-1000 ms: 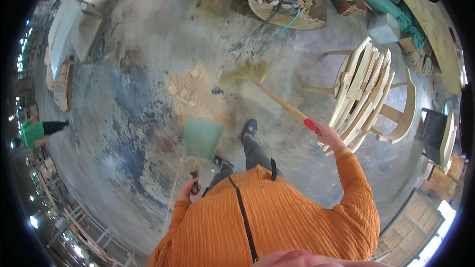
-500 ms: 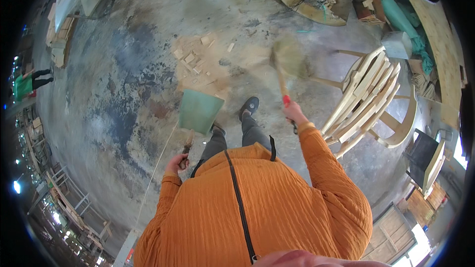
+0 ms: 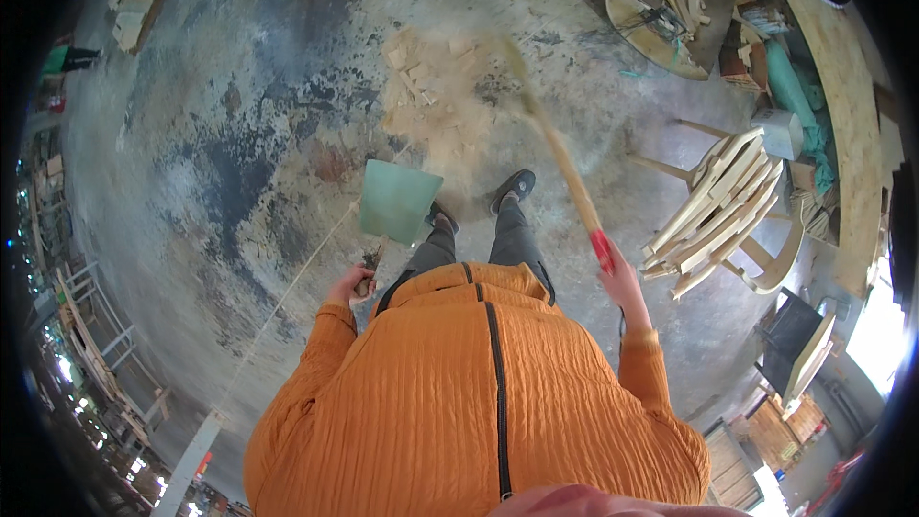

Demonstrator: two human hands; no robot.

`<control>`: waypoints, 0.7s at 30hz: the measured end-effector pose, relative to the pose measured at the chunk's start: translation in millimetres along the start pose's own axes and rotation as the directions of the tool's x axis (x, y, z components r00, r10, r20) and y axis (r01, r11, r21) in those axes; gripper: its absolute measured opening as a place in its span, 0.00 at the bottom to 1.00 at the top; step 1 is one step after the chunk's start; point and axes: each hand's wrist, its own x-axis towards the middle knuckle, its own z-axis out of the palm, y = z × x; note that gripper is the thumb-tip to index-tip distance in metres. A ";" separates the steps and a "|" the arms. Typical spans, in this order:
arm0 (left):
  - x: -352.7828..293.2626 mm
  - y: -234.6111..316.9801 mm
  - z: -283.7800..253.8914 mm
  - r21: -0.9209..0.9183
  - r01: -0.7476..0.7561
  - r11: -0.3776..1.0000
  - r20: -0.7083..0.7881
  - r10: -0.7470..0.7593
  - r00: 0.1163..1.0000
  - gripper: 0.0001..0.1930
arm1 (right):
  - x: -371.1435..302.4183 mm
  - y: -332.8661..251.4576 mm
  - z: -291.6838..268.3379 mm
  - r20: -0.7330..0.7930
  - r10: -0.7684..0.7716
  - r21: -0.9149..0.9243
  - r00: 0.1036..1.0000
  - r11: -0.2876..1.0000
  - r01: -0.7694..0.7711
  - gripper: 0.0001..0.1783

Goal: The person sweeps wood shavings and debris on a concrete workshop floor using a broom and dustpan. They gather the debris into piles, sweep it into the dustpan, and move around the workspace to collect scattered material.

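My left hand [image 3: 352,284] is closed round the short handle of a pale green dustpan [image 3: 400,203], which is in front of my legs on the left. My right hand [image 3: 620,280], out to the right, grips a broom [image 3: 565,172] by its handle, just behind a red section. The broom's wooden handle slants away to the far left, and its head is thin and blurred, seen nearly edge-on. Sawdust with wood offcuts [image 3: 421,86] lies on the floor beyond the dustpan, left of the broom head. Whether the broom touches the floor I cannot tell.
A wooden chair [image 3: 766,249] stacked with curved slats [image 3: 718,206] stands at my right. Farther off at the right is a bin of wood scraps [image 3: 661,0]. A thin cord [image 3: 287,292] runs across the floor on the left. Wooden frames [image 3: 105,345] stand along the left edge.
The broom has swung from a broad, face-on head to edge-on, its head shifting left as my right hand moved right and nearer. The view has shifted; the dustpan stays in my left hand.
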 end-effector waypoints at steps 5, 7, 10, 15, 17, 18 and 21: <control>7.9 -19.5 -38.3 -0.204 -0.020 0.979 0.156 0.052 0.986 0.10 | -23.9 54.3 30.8 -0.121 0.283 -0.067 0.951 0.954 -0.293 0.30; 6.5 -28.5 -49.9 -0.238 0.043 0.970 0.214 0.010 0.977 0.08 | 21.0 74.3 43.7 -0.075 0.369 0.087 0.926 0.928 -0.363 0.14; -0.6 -55.8 -71.8 -0.367 0.067 0.928 0.201 0.009 0.980 0.05 | 90.2 41.5 79.7 0.265 0.442 0.572 0.857 0.644 -0.509 0.10; -13.4 -112.5 -61.2 -0.578 -0.038 0.815 0.169 0.165 0.972 0.05 | 157.9 -21.8 146.2 0.323 0.043 0.512 0.945 0.833 -0.212 0.11; -9.9 -144.4 -52.4 -0.682 -0.146 0.717 0.050 0.245 0.968 0.06 | 158.6 -49.3 123.8 0.359 -0.065 0.555 0.931 0.817 -0.158 0.11; -10.4 -156.6 -47.4 -0.709 -0.185 0.680 0.068 0.327 0.943 0.07 | 155.6 -50.4 109.1 0.331 -0.089 0.573 0.939 0.810 -0.125 0.11; -17.9 -192.3 -45.0 -0.778 -0.330 0.535 0.016 0.542 0.840 0.14 | 126.2 -42.5 67.5 0.477 -0.130 0.692 0.869 0.666 -0.280 0.10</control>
